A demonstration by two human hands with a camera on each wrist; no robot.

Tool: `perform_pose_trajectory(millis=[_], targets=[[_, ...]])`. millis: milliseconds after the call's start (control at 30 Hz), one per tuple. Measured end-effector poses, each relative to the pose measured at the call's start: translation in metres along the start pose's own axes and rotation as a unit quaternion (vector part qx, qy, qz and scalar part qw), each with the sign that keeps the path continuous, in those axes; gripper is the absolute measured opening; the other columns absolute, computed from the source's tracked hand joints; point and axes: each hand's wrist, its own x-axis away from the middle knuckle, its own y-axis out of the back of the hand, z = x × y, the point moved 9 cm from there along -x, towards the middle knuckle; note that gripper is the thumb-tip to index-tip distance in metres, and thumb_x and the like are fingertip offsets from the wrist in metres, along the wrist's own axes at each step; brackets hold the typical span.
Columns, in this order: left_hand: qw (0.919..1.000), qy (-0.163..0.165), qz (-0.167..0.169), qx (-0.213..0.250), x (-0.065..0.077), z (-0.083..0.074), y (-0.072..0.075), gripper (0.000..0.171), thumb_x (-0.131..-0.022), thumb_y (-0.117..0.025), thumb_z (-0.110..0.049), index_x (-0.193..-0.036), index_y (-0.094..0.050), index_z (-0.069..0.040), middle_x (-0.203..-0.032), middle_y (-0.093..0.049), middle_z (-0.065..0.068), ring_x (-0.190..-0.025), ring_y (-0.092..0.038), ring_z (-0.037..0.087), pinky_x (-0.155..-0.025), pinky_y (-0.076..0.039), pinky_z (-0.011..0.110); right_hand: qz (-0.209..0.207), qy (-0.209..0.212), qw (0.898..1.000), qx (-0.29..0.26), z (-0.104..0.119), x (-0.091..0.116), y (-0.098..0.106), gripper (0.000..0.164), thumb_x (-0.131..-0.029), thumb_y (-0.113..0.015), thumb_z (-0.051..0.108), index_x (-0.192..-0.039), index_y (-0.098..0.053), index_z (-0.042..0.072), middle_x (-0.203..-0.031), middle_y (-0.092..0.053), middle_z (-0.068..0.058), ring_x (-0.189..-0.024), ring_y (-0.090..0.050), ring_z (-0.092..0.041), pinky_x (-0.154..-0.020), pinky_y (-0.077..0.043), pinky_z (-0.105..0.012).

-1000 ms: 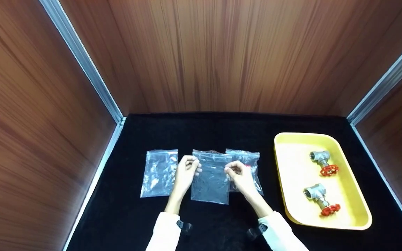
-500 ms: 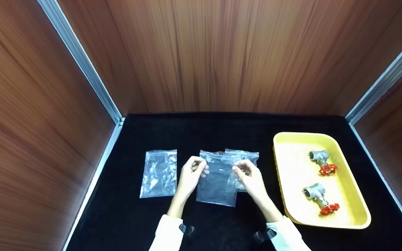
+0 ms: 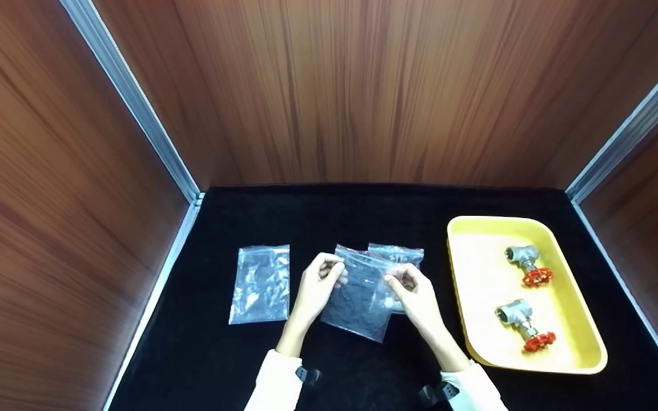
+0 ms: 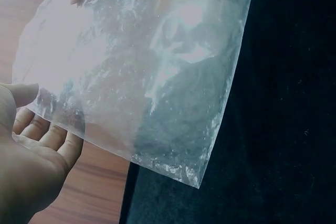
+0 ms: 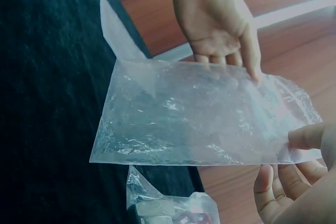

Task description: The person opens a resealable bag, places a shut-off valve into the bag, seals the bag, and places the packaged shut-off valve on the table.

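Note:
A clear zip-lock bag (image 3: 357, 299) hangs between the two hands above the black cloth, tilted, with nothing visible inside. My left hand (image 3: 319, 285) pinches its left edge near the top between thumb and fingers. On the opposite edge, my right hand (image 3: 417, 294) pinches it the same way. The left wrist view shows the bag (image 4: 184, 87) stretched flat, with the left thumb (image 4: 23, 94) on its near face. Partly behind it on the cloth lies a filled zip-lock bag (image 3: 396, 252); in the right wrist view, metal and red parts show through this filled bag (image 5: 176, 211).
Another clear zip-lock bag (image 3: 260, 284) lies flat on the black cloth (image 3: 272, 217) to the left. At the right stands a yellow tray (image 3: 466, 337) holding two metal valves with red handwheels, one farther (image 3: 529, 265) and one nearer (image 3: 526, 325). Wood-grain panels (image 3: 329, 97) enclose the back and sides.
Both hands have shifted right, carrying the pinched bag from beside the filled bag to partly over it. The bag has turned, its lower edge now slanting. Tray and left bag stay put.

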Motion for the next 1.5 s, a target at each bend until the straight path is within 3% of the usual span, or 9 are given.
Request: perform_pose_trajectory(millis=[233, 367, 533, 767, 933, 1033, 1133, 1267, 1500], targets=[[1.0, -0.004, 0.007, 0.004, 0.001, 0.001, -0.001, 0.023, -0.095, -0.059, -0.003, -0.113, -0.056, 0.01, -0.098, -0.066, 0.032, -0.086, -0.066, 0.051, -0.078, -0.055, 0.056, -0.01, -0.009, 1.0, -0.008, -0.003, 0.004, 0.002, 0.007, -0.087, -0.069, 0.001, -0.093, -0.065, -0.002, -0.081, -0.067, -0.017, -0.063, -0.06, -0.022, -0.05, -0.049, -0.027], [0.9997, -0.022, 0.006, -0.011, 0.001, -0.002, 0.0, 0.027, -0.094, -0.06, -0.002, -0.118, -0.054, 0.011, -0.104, -0.065, 0.031, -0.09, -0.067, 0.049, -0.08, -0.056, 0.052, -0.009, -0.006, 1.0, -0.015, 0.012, 0.008, 0.002, 0.008, -0.088, -0.067, -0.001, -0.092, -0.063, -0.006, -0.09, -0.068, -0.026, -0.063, -0.06, -0.03, -0.052, -0.051, -0.03], [0.9943, -0.072, -0.026, -0.074, 0.004, -0.016, 0.004, 0.026, -0.091, -0.063, 0.001, -0.116, -0.057, 0.007, -0.109, -0.063, 0.029, -0.097, -0.064, 0.044, -0.08, -0.057, 0.039, -0.014, -0.001, 1.0, -0.026, 0.029, 0.015, 0.002, 0.01, -0.089, -0.066, -0.002, -0.093, -0.06, -0.01, -0.103, -0.069, -0.028, -0.062, -0.061, -0.019, -0.055, -0.051, -0.028], [0.9805, -0.117, -0.068, -0.143, 0.009, -0.03, 0.002, 0.022, -0.086, -0.064, 0.009, -0.107, -0.063, 0.001, -0.107, -0.063, 0.024, -0.101, -0.062, 0.037, -0.083, -0.055, 0.041, 0.008, 0.01, 0.999, -0.04, 0.032, 0.019, -0.007, 0.011, -0.089, -0.064, -0.006, -0.097, -0.058, -0.009, -0.092, -0.064, -0.019, -0.073, -0.066, -0.016, -0.063, -0.058, -0.031], [0.9855, -0.098, -0.031, -0.135, 0.003, -0.009, -0.01, 0.013, -0.091, -0.065, -0.005, -0.104, -0.066, -0.001, -0.097, -0.07, 0.014, -0.086, -0.068, 0.031, -0.073, -0.058, 0.032, 0.014, 0.009, 1.0, -0.024, 0.023, 0.02, -0.013, 0.013, -0.089, -0.064, -0.006, -0.097, -0.054, -0.007, -0.093, -0.065, -0.017, -0.075, -0.067, -0.02, -0.063, -0.058, -0.031], [0.9922, -0.065, 0.006, -0.106, 0.0, 0.009, -0.02, 0.017, -0.095, -0.062, -0.012, -0.107, -0.065, 0.0, -0.097, -0.071, 0.015, -0.084, -0.07, 0.034, -0.073, -0.059, 0.038, 0.02, 0.013, 1.0, -0.02, 0.016, 0.021, -0.016, 0.015, -0.09, -0.064, -0.003, -0.1, -0.054, -0.006, -0.098, -0.065, -0.021, -0.078, -0.069, -0.023, -0.064, -0.058, -0.032], [0.9966, -0.035, 0.038, -0.064, 0.003, 0.005, -0.032, 0.019, -0.098, -0.057, -0.007, -0.11, -0.061, 0.006, -0.102, -0.068, 0.026, -0.088, -0.069, 0.044, -0.076, -0.059, 0.047, 0.024, 0.033, 0.999, -0.022, 0.009, 0.021, -0.018, 0.018, -0.09, -0.066, 0.001, -0.101, -0.053, -0.005, -0.106, -0.065, -0.023, -0.086, -0.071, -0.021, -0.07, -0.059, -0.03], [0.9976, -0.02, 0.061, -0.025, 0.009, -0.011, -0.042, 0.021, -0.099, -0.052, -0.004, -0.112, -0.058, 0.011, -0.108, -0.064, 0.03, -0.096, -0.066, 0.047, -0.079, -0.057, 0.053, 0.029, 0.062, 0.997, -0.024, 0.009, 0.026, -0.021, 0.019, -0.09, -0.067, 0.003, -0.099, -0.052, -0.005, -0.117, -0.063, -0.023, -0.099, -0.069, -0.017, -0.078, -0.058, -0.024], [0.9988, -0.009, 0.038, -0.028, 0.01, -0.023, -0.044, 0.02, -0.1, -0.053, -0.012, -0.107, -0.06, 0.006, -0.104, -0.065, 0.027, -0.096, -0.067, 0.044, -0.077, -0.058, 0.048, 0.053, 0.088, 0.995, -0.012, 0.012, 0.034, -0.026, 0.016, -0.089, -0.068, 0.005, -0.099, -0.057, 0.0, -0.127, -0.059, -0.016, -0.119, -0.056, -0.012, -0.083, -0.055, -0.024]])
